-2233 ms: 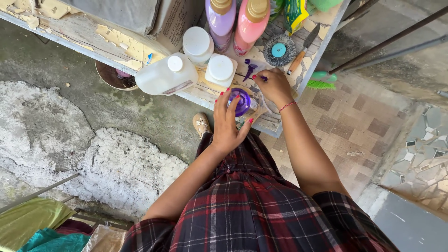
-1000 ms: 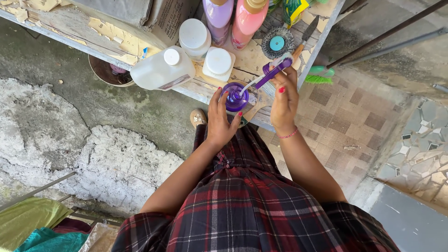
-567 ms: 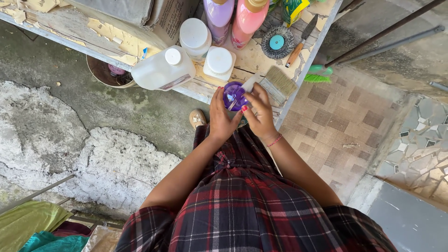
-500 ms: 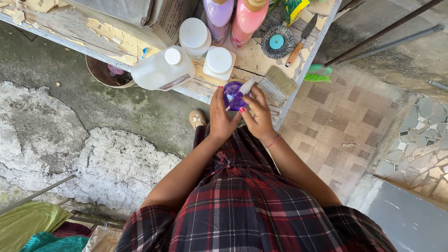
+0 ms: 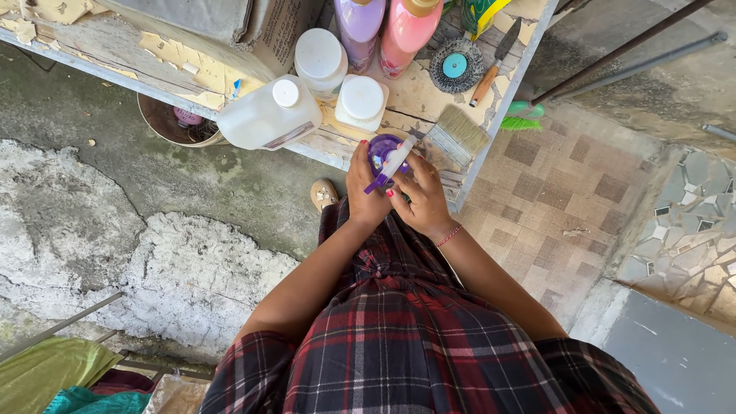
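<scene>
A purple bottle (image 5: 381, 148) stands at the near edge of a worn wooden shelf (image 5: 399, 100). My left hand (image 5: 362, 192) wraps around its side. My right hand (image 5: 420, 198) holds a purple and white spray nozzle (image 5: 391, 165) over the bottle's mouth, fingertips pinching it from the right. Both forearms reach out over my red plaid clothing.
On the shelf stand a white jug (image 5: 268, 116), two white-capped tubs (image 5: 320, 58) (image 5: 360, 101), a lilac bottle (image 5: 359, 23), a pink bottle (image 5: 410, 27), a wire wheel brush (image 5: 455, 65), a wooden-handled tool (image 5: 491, 65) and a paintbrush (image 5: 456, 136). Below lie cracked concrete (image 5: 115, 261) and tiled floor (image 5: 552, 192).
My right hand brought the spray nozzle from the shelf's right side onto the purple bottle. The left hand kept hold of the bottle.
</scene>
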